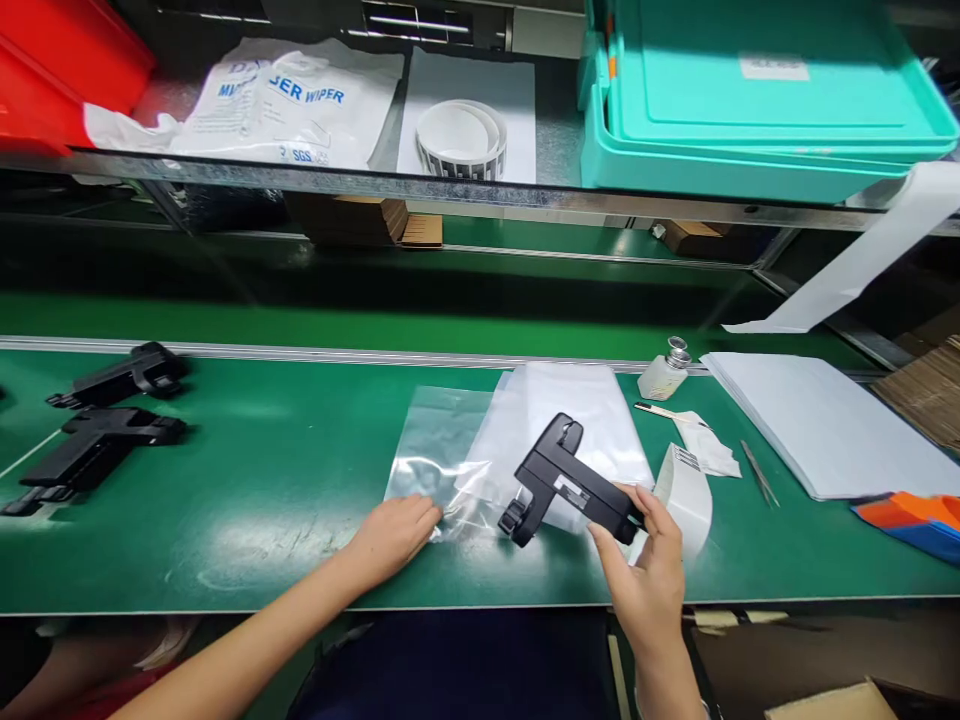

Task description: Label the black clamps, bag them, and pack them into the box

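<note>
My right hand [646, 575] grips one end of a black plastic part [562, 482] with a small white label, held tilted just above the green bench. My left hand [396, 532] rests on the near edge of a clear plastic bag [435, 450], its fingers pinched at the bag's mouth. A stack of frosted bags [559, 405] lies behind the part. A white label roll [686, 490] stands just right of my right hand.
Two more black parts [112, 378] [94, 450] lie at the far left on the green mat [262, 520]. A small pump bottle [664, 370], tweezers [759, 472], white sheets [825, 420] and an orange-blue object [919, 520] sit right. A shelf above holds a teal bin [750, 100], a wiper pack [292, 100] and a tape roll [461, 140].
</note>
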Tool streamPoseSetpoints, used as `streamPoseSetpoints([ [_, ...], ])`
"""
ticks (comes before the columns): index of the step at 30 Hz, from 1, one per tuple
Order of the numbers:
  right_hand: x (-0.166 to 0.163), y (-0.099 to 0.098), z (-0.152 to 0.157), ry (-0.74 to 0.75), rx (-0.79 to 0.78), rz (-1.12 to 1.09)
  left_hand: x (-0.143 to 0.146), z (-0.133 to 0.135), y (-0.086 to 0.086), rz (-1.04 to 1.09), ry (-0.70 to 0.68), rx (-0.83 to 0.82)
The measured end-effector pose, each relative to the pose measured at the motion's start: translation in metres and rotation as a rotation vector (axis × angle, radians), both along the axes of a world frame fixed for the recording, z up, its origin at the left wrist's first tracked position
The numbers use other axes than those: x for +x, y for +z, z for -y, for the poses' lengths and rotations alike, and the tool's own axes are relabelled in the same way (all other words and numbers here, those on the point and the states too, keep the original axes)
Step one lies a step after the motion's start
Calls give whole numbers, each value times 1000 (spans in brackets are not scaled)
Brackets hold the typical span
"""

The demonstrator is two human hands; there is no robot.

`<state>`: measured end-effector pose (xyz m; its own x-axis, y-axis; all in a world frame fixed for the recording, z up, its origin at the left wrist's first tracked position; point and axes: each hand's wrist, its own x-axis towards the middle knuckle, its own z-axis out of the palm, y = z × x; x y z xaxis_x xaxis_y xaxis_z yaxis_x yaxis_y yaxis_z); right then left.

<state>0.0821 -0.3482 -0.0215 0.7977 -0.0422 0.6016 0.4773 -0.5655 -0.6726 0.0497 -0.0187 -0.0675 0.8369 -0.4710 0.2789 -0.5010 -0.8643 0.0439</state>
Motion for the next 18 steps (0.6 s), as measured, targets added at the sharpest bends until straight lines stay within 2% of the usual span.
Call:
streamPoseSetpoints([
  [5,-3,10,-27,179,-67,85,-15,13,-19,-131,158,-150],
  [8,-4,20,-34,227,-92,140,-15,16,-21,-126,172,-207],
  [12,-7,29,-36,248,-95,164,-14,16,-19,-125,172,-191],
  [18,-10,33,-37,236,-118,143,-14,16,-19,-117,155,-180],
])
